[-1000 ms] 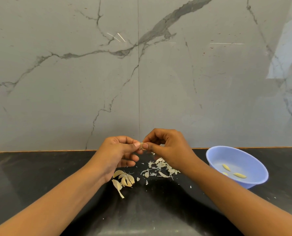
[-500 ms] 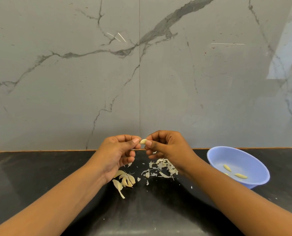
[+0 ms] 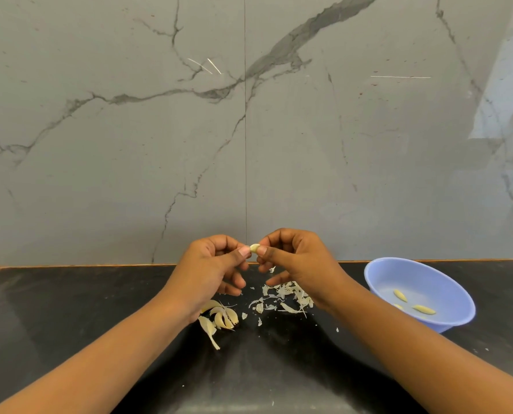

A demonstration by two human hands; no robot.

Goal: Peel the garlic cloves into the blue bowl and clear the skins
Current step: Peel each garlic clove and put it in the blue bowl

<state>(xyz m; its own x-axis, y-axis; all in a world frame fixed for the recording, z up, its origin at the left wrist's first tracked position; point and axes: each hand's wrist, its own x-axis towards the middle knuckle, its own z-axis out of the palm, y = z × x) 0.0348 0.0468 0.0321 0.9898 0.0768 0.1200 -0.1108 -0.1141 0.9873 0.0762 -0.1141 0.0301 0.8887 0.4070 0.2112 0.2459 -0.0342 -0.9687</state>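
**Both hands pinched on one garlic clove, above the skins**

Head view, only view.

Grip: left hand (image 3: 211, 271) and right hand (image 3: 297, 264) meet just below frame centre, raised off the black counter (image 3: 69, 318). Left thumb and forefinger closed on the left end of a small pale garlic clove (image 3: 255, 248); right thumb and forefinger closed on its right end. Thumb tips nearly touch under the clove. Remaining fingers of both hands curled loosely, holding nothing visible. Only a small part of the clove shows between the fingertips; how much skin is left on it cannot be told.

Position: clove sits between the two hands, in front of the lower edge of the grey marble wall (image 3: 129, 144). Blue bowl (image 3: 377, 279) stands on the counter at lower right of frame, well apart from the clove, just right of the right wrist.

Counts:
- 1 clove in hand.
- 3 peeled cloves (image 3: 423, 309) visible in the bowl; one is partly cut off by the near rim.
- Cluster of unpeeled cloves (image 3: 223, 319) on the counter under the left wrist, roughly 4–5, exact count unclear since they overlap.
- Scattered skins (image 3: 282, 297) below the right hand, many small flakes, too many to count; a few stray bits lie further toward the frame bottom.
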